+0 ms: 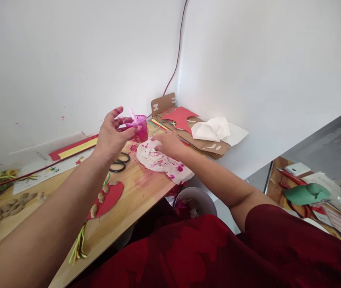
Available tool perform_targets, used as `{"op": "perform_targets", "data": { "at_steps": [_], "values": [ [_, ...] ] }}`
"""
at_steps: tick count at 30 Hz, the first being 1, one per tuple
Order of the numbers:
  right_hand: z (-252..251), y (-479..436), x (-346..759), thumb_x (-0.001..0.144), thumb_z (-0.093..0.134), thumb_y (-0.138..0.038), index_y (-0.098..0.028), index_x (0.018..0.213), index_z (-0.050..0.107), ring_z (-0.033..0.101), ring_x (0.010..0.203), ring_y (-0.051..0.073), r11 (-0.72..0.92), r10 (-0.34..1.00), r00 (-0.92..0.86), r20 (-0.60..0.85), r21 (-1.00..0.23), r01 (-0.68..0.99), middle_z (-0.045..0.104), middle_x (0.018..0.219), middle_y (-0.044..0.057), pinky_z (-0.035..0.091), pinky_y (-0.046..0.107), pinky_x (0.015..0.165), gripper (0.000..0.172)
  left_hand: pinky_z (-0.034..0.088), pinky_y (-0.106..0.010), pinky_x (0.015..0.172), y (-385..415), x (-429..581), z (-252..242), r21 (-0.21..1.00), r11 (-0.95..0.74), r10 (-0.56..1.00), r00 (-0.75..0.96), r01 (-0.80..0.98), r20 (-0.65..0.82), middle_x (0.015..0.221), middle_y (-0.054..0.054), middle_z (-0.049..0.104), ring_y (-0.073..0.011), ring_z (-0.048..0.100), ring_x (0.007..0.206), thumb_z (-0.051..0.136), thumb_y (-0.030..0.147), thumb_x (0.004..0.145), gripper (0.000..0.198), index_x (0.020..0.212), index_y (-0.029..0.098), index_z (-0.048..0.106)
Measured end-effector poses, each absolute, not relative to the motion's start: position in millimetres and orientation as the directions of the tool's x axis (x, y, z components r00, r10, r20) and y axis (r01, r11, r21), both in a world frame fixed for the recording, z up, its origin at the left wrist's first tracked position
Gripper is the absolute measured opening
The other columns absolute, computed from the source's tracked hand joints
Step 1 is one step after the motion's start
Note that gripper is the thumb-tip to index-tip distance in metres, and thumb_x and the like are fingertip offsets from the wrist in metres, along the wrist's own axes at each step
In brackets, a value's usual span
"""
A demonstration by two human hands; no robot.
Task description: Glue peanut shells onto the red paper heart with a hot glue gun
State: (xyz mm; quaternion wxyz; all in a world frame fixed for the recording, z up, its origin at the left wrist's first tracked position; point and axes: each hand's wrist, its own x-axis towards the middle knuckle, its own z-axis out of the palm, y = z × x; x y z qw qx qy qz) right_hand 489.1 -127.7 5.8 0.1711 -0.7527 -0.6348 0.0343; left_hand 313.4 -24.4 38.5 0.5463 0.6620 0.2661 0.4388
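Note:
My left hand (114,130) is closed round a small clear plastic cup (141,131) stained magenta inside, lifted above the table. A pale, pink-smeared stick (133,116) leans out of it. The left fingertips carry pink stains. My right hand (169,143) has its fingers bent down on a crumpled white cloth or tissue (158,162) spotted with magenta, just right of the cup. Under and left of this cloth, the wooden table (146,190) has pink smears. Black-handled scissors (118,166) lie below my left wrist, partly hidden by it.
Left of the scissors is a red card shape (112,200) with peanuts and a yarn tassel (79,246). More peanuts (13,206) lie at far left. Cardboard (212,148), red paper (181,117) and white tissue (218,130) fill the corner. A bin (208,200) stands below the table edge.

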Motion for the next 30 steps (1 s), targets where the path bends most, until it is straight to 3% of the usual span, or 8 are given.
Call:
{"op": "perform_targets", "data": {
  "at_steps": [2, 6, 8, 12, 17, 24, 30],
  "values": [
    [24, -139, 496, 0.079, 0.082, -0.031, -0.023, 0.128, 0.071, 0.052, 0.132, 0.039, -0.122, 0.955, 0.209, 0.211, -0.363, 0.924, 0.069, 0.133, 0.012, 0.034, 0.059, 0.111, 0.051, 0.061, -0.045, 0.088, -30, 315, 39, 0.952, -0.277, 0.816, 0.492, -0.127, 0.303, 0.114, -0.009, 0.065, -0.0234, 0.068, 0.097, 0.084, 0.017, 0.059, 0.089, 0.140, 0.024, 0.048],
    [66, -169, 499, 0.081, 0.076, -0.051, -0.016, 0.138, 0.061, 0.060, 0.127, 0.033, 0.037, 0.960, 0.150, 0.238, -0.635, 0.772, 0.064, 0.138, 0.013, 0.045, 0.049, 0.108, 0.069, 0.061, -0.040, 0.088, -49, 322, 36, 0.921, -0.363, 0.750, 0.542, -0.144, 0.380, 0.114, -0.009, 0.064, -0.0222, 0.068, 0.097, 0.085, 0.020, 0.059, 0.092, 0.143, 0.022, 0.045],
    [78, -183, 493, 0.076, 0.078, -0.057, -0.014, 0.143, 0.056, 0.057, 0.132, 0.035, 0.028, 0.956, 0.167, 0.240, -0.644, 0.765, 0.060, 0.144, 0.015, 0.044, 0.051, 0.110, 0.082, 0.061, -0.040, 0.088, -61, 327, 31, 0.895, -0.420, 0.706, 0.565, -0.151, 0.426, 0.115, -0.009, 0.063, -0.0216, 0.068, 0.097, 0.084, 0.024, 0.062, 0.094, 0.146, 0.022, 0.041],
    [82, -206, 476, 0.063, 0.086, -0.064, -0.014, 0.150, 0.048, 0.047, 0.141, 0.043, 0.011, 0.925, 0.195, 0.326, -0.535, 0.845, 0.052, 0.151, 0.019, 0.036, 0.060, 0.115, 0.107, 0.059, -0.040, 0.090, -84, 334, 17, 0.796, -0.588, 0.620, 0.553, -0.142, 0.556, 0.113, -0.008, 0.063, -0.0213, 0.066, 0.099, 0.085, 0.031, 0.066, 0.097, 0.149, 0.024, 0.036],
    [71, -232, 465, 0.069, 0.085, -0.059, -0.017, 0.150, 0.048, 0.051, 0.137, 0.041, 0.015, 0.908, 0.189, 0.373, -0.480, 0.877, 0.056, 0.149, 0.018, 0.038, 0.060, 0.114, 0.098, 0.058, -0.040, 0.091, -110, 330, 6, 0.690, -0.706, 0.505, 0.570, -0.160, 0.648, 0.117, -0.008, 0.062, -0.0199, 0.065, 0.098, 0.081, 0.035, 0.072, 0.092, 0.150, 0.023, 0.034],
    [60, -272, 458, 0.074, 0.082, -0.043, -0.015, 0.151, 0.047, 0.052, 0.138, 0.037, 0.017, 0.911, 0.170, 0.376, -0.446, 0.895, 0.054, 0.151, 0.018, 0.041, 0.055, 0.114, 0.089, 0.057, -0.042, 0.093, -146, 324, -3, 0.578, -0.803, 0.353, 0.665, -0.145, 0.658, 0.121, -0.009, 0.061, -0.0209, 0.063, 0.099, 0.078, 0.034, 0.075, 0.087, 0.151, 0.024, 0.036],
    [60, -316, 475, 0.076, 0.080, -0.037, -0.015, 0.151, 0.046, 0.060, 0.130, 0.030, -0.120, 0.931, 0.264, 0.253, -0.470, 0.875, 0.056, 0.150, 0.015, 0.045, 0.043, 0.112, 0.086, 0.051, -0.053, 0.102, -155, 329, -8, 0.550, -0.826, 0.238, 0.806, -0.126, 0.541, 0.126, -0.015, 0.064, -0.0308, 0.063, 0.113, 0.080, 0.054, 0.071, 0.099, 0.152, 0.016, 0.040]
  ]
}}
